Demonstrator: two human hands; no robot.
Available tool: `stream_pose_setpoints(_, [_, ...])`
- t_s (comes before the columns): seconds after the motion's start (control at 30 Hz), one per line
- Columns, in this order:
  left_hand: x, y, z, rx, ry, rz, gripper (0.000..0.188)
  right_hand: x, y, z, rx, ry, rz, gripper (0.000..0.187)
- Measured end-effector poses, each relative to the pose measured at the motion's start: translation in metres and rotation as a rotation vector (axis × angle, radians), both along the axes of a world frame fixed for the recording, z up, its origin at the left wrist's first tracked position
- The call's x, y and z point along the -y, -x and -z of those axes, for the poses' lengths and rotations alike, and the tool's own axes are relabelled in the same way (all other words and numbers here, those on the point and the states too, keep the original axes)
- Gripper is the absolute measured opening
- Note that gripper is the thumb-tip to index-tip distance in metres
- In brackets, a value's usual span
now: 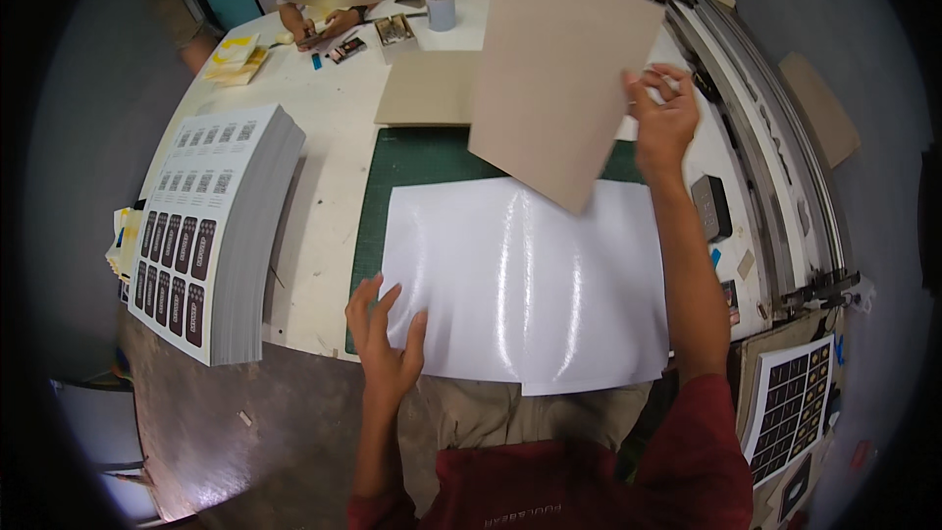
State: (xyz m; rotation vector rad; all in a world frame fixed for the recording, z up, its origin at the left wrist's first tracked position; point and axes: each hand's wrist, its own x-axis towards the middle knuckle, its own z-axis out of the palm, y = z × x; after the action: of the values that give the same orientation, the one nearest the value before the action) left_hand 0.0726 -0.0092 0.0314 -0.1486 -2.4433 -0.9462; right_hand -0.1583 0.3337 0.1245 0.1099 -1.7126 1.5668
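My right hand (669, 123) is raised on the far right side, pinching the right edge of a tan cardboard sheet (567, 69). The sheet is tilted, its lower corner hanging over the glossy white sheets (461, 275). Those sheets lie on a green cutting mat (432, 152) and stick out past the table's near edge; a seam shows that at least two overlap. At their lower left edge is my left hand (390, 353), its fingers spread and its thumb over the white surface. Another tan board (427, 88) lies behind, partly hidden by the raised sheet.
A tall stack of printed label sheets (245, 245) stands on the left. Across the table (324, 147) another person's hands (324, 29) work beside a small box (395, 31) and a tin can (441, 8). A long metal rail (756, 118) and a black block-shaped clock (711, 208) are on the right.
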Motion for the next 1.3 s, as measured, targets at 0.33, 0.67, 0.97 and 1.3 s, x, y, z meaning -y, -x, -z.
stream_pose_setpoints(0.33, [-0.068, 0.025, -0.001, 0.096, -0.119, 0.527, 0.037, -0.114, -0.113, 0.058, 0.502, 0.170, -0.033, 0.041])
stream_pose_setpoints(0.67, [-0.075, 0.013, 0.027, 0.174, 0.063, 0.645, 0.069, -0.097, -0.136, 0.127, 0.618, 0.162, -0.091, 0.039])
stream_pose_setpoints(0.97, [-0.075, 0.010, 0.035, 0.178, 0.074, 0.612, 0.061, -0.089, -0.135, 0.129, 0.643, 0.133, -0.059, 0.039])
stream_pose_setpoints(1.3, [-0.075, 0.009, 0.040, 0.149, 0.104, 0.610, 0.055, -0.096, -0.134, 0.138, 0.664, 0.094, -0.038, 0.041])
